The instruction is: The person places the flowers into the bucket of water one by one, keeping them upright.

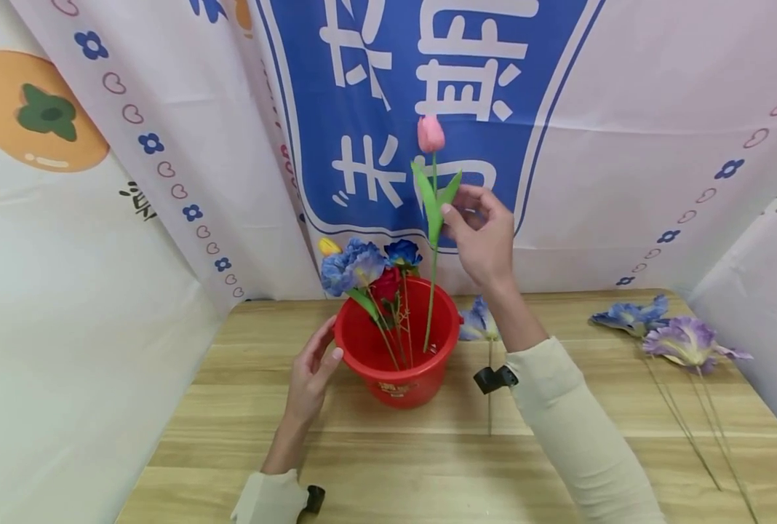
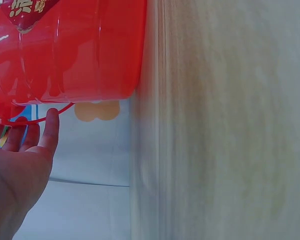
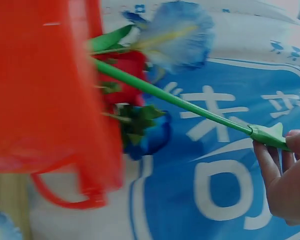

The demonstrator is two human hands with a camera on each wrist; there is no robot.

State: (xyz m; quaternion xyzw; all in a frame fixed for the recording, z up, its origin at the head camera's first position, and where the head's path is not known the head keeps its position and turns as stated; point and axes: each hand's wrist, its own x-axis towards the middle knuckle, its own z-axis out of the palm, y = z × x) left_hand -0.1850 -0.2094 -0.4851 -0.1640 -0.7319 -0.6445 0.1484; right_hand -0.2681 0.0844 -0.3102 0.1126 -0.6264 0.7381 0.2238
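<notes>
In the head view, my right hand [image 1: 484, 236] pinches an artificial pink tulip [image 1: 431, 135] by its green leaves and stem. The tulip is upright, its lower stem [image 3: 175, 100] inside the mouth of a red bucket [image 1: 404, 389]. My left hand [image 1: 311, 375] rests against the bucket's left side with fingers extended, near the thin red handle [image 2: 37, 121] seen in the left wrist view. Several artificial flowers lean in the bucket: a pale-blue flower [image 1: 352, 266], a dark blue rose [image 1: 403, 252], a red rose [image 1: 386, 284] and a yellow bud [image 1: 329, 246].
Right of the bucket, a blue flower [image 1: 479, 320] lies on the wooden table [image 1: 388, 466]. Farther right lie another blue flower [image 1: 634, 316] and a purple flower [image 1: 690, 342], their long stems toward the front. A printed cloth [image 1: 624, 167] hangs behind the table.
</notes>
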